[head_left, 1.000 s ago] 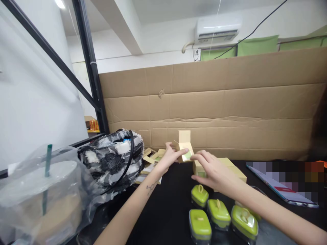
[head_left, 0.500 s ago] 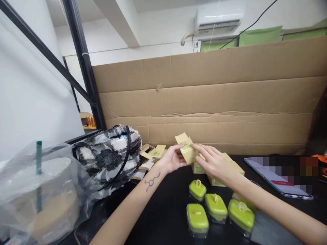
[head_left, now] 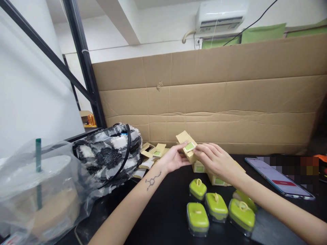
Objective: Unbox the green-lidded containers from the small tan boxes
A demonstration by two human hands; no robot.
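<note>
A small tan cardboard box (head_left: 190,154) with a green label is held up over the table, its top flap raised. My left hand (head_left: 176,158) grips it from the left, thumb on the label side and fingers behind. My right hand (head_left: 216,158) has its fingertips pressed against the box's right edge; its thumb is hidden. Just below on the table stand several small containers with lime-green lids, ring handles and clear bases, among them one at the front (head_left: 197,217) and one in the middle (head_left: 216,206). Another green one (head_left: 245,200) is partly hidden by my right forearm.
More labelled boxes (head_left: 199,167) stand behind the containers, partly covered by my right hand. Opened boxes (head_left: 153,153) lie beside a shaggy black-and-white bag (head_left: 108,154). A bagged drink cup (head_left: 53,194) is at left, a phone (head_left: 278,178) at right. A cardboard sheet (head_left: 204,102) walls the back.
The box has turned slightly, so its label faces me more and its side shows. My right hand has shifted a little to the right along its edge.
</note>
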